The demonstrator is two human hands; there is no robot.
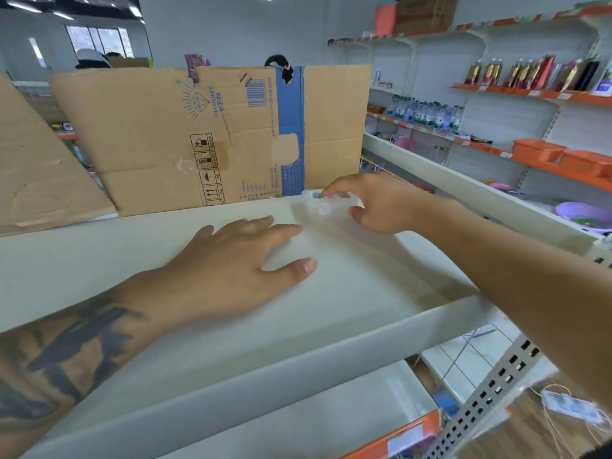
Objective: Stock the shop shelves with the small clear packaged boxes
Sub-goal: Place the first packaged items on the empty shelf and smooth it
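A small clear packaged box [326,201] with a coloured label lies at the back right of the white top shelf [331,329], close to the cardboard backing. My right hand [374,203] reaches over it, fingers on its top and thumb at its near side, pinching it. My left hand [238,263] rests flat and spread on the shelf surface to the left and nearer to me, holding nothing.
Flattened cardboard sheets [212,137] stand along the shelf's back. A lower shelf with an orange price strip [397,435] lies below. To the right are wall shelves with bottles [427,112], orange trays [539,150] and a purple basin [584,217].
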